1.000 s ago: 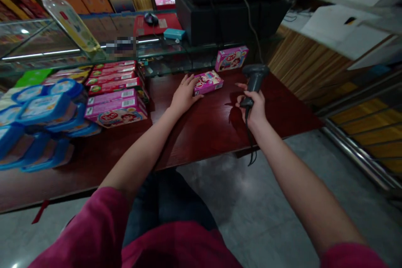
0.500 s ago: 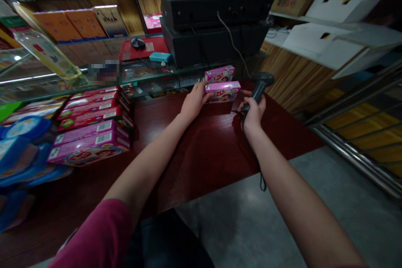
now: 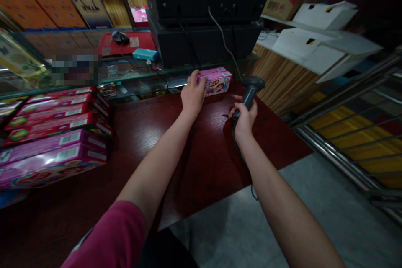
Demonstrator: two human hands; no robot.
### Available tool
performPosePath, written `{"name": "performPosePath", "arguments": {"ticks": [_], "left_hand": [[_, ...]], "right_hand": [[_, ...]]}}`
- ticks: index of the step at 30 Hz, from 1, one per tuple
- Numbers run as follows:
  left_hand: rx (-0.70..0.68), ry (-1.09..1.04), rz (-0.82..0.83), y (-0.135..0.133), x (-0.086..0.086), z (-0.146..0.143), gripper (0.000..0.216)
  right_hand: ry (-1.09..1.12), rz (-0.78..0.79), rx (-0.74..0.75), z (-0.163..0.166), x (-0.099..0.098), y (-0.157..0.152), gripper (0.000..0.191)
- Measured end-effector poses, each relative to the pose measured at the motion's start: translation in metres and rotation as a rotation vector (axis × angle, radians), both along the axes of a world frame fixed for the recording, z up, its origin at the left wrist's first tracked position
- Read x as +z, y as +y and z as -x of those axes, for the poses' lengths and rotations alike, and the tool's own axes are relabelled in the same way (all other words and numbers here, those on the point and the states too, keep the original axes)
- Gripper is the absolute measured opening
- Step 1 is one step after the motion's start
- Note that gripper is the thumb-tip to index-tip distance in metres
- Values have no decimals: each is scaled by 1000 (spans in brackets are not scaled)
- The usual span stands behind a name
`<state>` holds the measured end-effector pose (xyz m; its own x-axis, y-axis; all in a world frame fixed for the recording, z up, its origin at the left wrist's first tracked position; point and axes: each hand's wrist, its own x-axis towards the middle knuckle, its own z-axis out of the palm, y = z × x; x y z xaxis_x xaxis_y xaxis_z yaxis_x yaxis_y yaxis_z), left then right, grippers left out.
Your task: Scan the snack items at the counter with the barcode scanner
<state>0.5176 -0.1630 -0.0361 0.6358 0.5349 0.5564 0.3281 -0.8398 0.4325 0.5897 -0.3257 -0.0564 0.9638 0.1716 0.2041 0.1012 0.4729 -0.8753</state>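
My left hand (image 3: 194, 94) has its fingers curled round the left end of a pink cartoon-printed box (image 3: 219, 83), which sits at the back of the dark red wooden table (image 3: 207, 155). A second pink box seems pressed against it from behind; the join is hard to make out. In my right hand (image 3: 246, 118) is a dark grey handheld barcode scanner (image 3: 250, 94), gripped by its handle with the head upward. Its cable (image 3: 243, 157) hangs down past my wrist. The scanner is apart from the box, to its right.
On the left lie more pink boxes (image 3: 56, 161) beside several red boxes (image 3: 56, 113). Behind the table runs a glass counter with a black mouse (image 3: 120, 37), a light blue case (image 3: 145, 54) and black equipment (image 3: 204, 42). A metal rail (image 3: 339, 150) stands at right.
My left hand has brought the front pink box back against the one behind it. My right hand still holds the scanner. The view has shifted, so the left-hand boxes sit farther left.
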Motion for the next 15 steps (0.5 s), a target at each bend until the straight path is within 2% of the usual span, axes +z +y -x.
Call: {"name": "performPosePath", "arguments": {"ticks": [4, 8, 11, 15], "left_hand": [[-15, -26, -5, -2, 1, -4, 39], [79, -34, -5, -16, 6, 24, 63], [96, 46, -82, -35, 7, 76, 73], [2, 187, -270, -56, 1, 175, 62]], "right_hand": [[-32, 27, 16, -5, -2, -1, 35], [-11, 34, 100, 1, 6, -7, 38], [-5, 53, 214, 20, 19, -16, 37], [-38, 101, 457, 58, 32, -28, 27]]}}
